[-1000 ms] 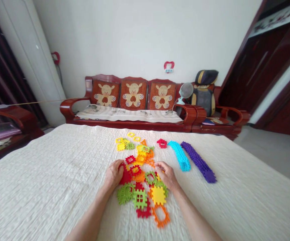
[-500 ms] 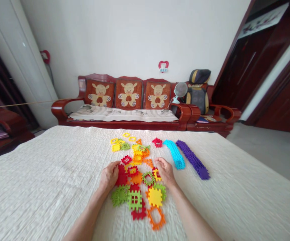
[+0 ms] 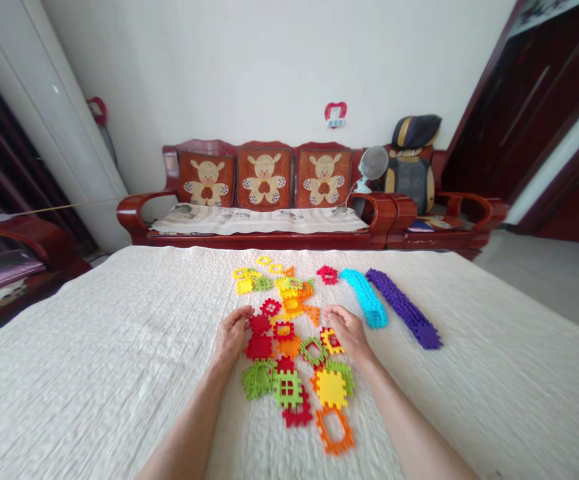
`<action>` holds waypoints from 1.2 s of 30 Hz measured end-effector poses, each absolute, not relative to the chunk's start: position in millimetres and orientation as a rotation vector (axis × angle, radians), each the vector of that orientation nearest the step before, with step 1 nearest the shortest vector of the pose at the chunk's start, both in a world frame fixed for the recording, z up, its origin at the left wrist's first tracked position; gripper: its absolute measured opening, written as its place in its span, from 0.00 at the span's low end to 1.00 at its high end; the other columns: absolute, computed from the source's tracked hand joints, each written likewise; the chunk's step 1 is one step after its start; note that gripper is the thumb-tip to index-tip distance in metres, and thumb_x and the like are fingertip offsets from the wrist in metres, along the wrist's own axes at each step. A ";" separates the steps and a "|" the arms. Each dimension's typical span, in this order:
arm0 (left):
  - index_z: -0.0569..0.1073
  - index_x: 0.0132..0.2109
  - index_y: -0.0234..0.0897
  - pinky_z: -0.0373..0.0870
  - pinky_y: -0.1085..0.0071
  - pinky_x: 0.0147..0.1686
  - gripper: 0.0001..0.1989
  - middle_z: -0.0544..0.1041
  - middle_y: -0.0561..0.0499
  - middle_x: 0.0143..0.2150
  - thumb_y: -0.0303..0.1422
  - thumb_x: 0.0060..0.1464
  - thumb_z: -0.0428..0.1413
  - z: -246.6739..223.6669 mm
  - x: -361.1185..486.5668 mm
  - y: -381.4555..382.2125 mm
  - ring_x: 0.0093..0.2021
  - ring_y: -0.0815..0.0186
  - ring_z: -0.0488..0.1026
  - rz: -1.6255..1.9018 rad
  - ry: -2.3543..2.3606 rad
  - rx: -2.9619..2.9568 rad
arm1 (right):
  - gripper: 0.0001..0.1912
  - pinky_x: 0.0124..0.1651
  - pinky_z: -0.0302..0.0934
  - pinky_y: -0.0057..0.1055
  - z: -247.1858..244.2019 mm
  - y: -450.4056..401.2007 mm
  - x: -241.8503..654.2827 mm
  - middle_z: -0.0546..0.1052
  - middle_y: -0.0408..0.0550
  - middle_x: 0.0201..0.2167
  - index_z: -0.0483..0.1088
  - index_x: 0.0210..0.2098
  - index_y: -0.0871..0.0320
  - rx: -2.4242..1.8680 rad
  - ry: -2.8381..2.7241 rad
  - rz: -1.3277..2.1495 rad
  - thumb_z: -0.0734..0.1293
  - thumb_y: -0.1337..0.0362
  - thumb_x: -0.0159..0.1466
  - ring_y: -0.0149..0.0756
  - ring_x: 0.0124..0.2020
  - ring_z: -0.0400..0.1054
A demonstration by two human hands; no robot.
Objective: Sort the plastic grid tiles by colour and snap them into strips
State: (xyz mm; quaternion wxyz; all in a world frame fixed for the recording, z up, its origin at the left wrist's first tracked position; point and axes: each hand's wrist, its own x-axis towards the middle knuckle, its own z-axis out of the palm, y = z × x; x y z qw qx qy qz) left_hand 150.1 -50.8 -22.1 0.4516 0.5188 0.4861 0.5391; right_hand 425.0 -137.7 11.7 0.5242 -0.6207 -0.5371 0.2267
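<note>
Interlocking plastic building pieces lie in a loose heap on the cloth-covered table, between my two hands. My left hand [image 3: 233,335] rests at the heap's left side, fingers loosely curved beside a red square piece [image 3: 259,347]; whether they touch it I cannot tell. At the other side, my right hand [image 3: 347,330] is half open with nothing in it, near a yellow frame piece [image 3: 331,341]. Closer to me lie a green window piece [image 3: 287,389], a solid yellow square [image 3: 331,389] and an orange frame [image 3: 335,431]. Further off are yellow pieces [image 3: 244,287] and orange triangles [image 3: 312,314].
Right of the heap lie a cyan strip [image 3: 364,297] and a purple strip [image 3: 402,308] of joined pieces, with a small red cluster [image 3: 327,274] beside them. The quilted cream cloth [image 3: 119,373] covers the table. Beyond stands a wooden sofa [image 3: 259,239] with a small fan [image 3: 372,163].
The whole view has shifted, so the table, pieces and hands appear further right and slightly higher. Against the pieces, both hands have hardly moved.
</note>
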 end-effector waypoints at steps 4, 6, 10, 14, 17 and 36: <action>0.77 0.44 0.33 0.75 0.66 0.39 0.19 0.81 0.43 0.41 0.38 0.49 0.49 -25.1 151.2 -48.0 0.43 0.60 0.77 1.317 1.238 1.309 | 0.13 0.38 0.64 0.30 22.3 -142.2 434.4 0.78 0.48 0.35 0.75 0.35 0.57 -1.626 -1.553 0.427 0.65 0.61 0.52 0.37 0.34 0.71; 0.77 0.44 0.33 0.75 0.66 0.40 0.20 0.81 0.43 0.41 0.38 0.49 0.49 -27.3 150.9 -46.5 0.43 0.60 0.77 1.309 1.243 1.315 | 0.11 0.37 0.63 0.30 28.1 -146.3 437.5 0.77 0.47 0.33 0.76 0.32 0.55 -1.737 -1.695 0.380 0.67 0.63 0.49 0.36 0.32 0.70; 0.77 0.43 0.33 0.74 0.65 0.43 0.20 0.81 0.44 0.41 0.39 0.49 0.49 -33.6 148.3 -43.2 0.43 0.61 0.77 1.295 1.234 1.362 | 0.05 0.31 0.59 0.27 38.3 -155.9 439.2 0.75 0.45 0.28 0.75 0.24 0.55 -1.859 -1.829 0.424 0.68 0.65 0.46 0.34 0.28 0.67; 0.77 0.44 0.34 0.73 0.63 0.45 0.19 0.81 0.44 0.43 0.39 0.49 0.50 -39.5 145.2 -39.8 0.44 0.60 0.77 1.283 1.242 1.401 | 0.06 0.24 0.53 0.23 50.3 -160.9 441.3 0.73 0.40 0.23 0.72 0.24 0.56 -1.780 -1.724 0.649 0.68 0.68 0.44 0.29 0.24 0.63; 0.77 0.43 0.34 0.73 0.63 0.46 0.18 0.81 0.44 0.43 0.39 0.49 0.51 -41.4 144.7 -38.2 0.44 0.60 0.77 1.280 1.252 1.422 | 0.04 0.25 0.53 0.22 57.5 -159.0 439.3 0.71 0.38 0.21 0.70 0.27 0.56 -1.652 -1.673 0.729 0.66 0.67 0.49 0.28 0.24 0.62; 0.78 0.40 0.34 0.71 0.64 0.45 0.20 0.81 0.44 0.39 0.42 0.43 0.56 -32.3 147.2 -43.8 0.41 0.60 0.76 1.285 1.226 1.286 | 0.26 0.51 0.62 0.37 44.9 -151.6 430.4 0.70 0.51 0.52 0.66 0.52 0.56 -1.498 -1.744 0.788 0.68 0.66 0.52 0.40 0.52 0.66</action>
